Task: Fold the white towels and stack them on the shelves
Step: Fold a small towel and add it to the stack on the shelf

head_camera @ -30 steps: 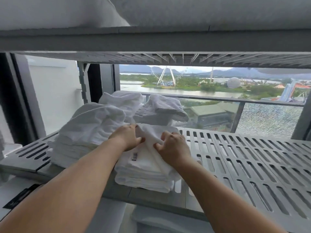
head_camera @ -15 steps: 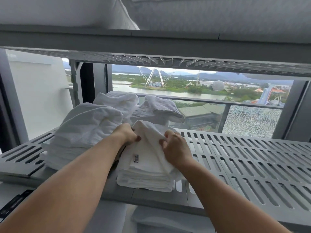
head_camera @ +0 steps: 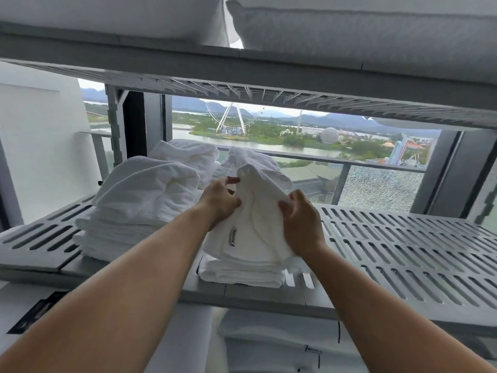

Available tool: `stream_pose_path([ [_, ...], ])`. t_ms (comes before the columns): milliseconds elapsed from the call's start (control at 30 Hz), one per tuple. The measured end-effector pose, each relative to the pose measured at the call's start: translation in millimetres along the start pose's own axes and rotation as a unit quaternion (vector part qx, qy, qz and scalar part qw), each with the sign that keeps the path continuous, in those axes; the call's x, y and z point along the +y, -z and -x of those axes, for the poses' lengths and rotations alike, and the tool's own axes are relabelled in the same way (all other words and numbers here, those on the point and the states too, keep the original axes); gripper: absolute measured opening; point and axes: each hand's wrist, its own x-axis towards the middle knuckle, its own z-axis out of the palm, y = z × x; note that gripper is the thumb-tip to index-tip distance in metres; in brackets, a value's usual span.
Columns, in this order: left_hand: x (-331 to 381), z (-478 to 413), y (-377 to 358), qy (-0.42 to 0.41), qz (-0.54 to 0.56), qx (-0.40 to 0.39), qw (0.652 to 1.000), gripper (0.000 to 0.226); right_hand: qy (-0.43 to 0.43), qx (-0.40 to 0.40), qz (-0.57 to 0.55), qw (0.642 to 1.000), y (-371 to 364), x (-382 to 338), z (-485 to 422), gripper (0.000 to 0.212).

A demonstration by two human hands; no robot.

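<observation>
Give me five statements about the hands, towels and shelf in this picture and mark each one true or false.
1. Both hands grip the same white towel. True: the left hand and right hand each pinch it.
2. That towel sits atop a folded stack. True.
3. The slatted shelf is bare to the right of the stack. True.
4. The big towel pile lies right of the hands. False: it lies to their left.
5. The shelf above holds nothing. False: pillows rest on it.
</observation>
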Motion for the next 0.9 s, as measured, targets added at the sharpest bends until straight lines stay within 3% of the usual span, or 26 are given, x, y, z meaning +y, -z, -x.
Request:
stream_pose_path([
  [100,7.5,2.4,-4.2,0.027,0.044,-0.01,0.999,0.051,-0.017,0.022,-0.02,0.999,5.4,0.6,1.0,0.016],
  [233,9.2,4.1,-16.8,0.048,0.031,-0.066,0.996,0.012,-0.038,0.035,-0.047,0.998,5.8,5.6,5.2,0.016],
  [500,56.1,3.9,-40.9,0.018,0.098,-0.044,0.994,0.034,0.003,0.073,-0.073,0.995,35.1,17.2,-13.4,0.011],
  [700,115.1,2.0,-97.8,-0.003,0.209,-0.063,0.976,0.031,0.039,0.11,-0.08,0.99,95.5,48.2,-31.4,0.011],
  [900,162.2,4.7,-189.2,0.001,0.237,-0.088,0.967,0.025,0.035,0.138,-0.024,0.989,165.9,114.3,-44.6,0.016],
])
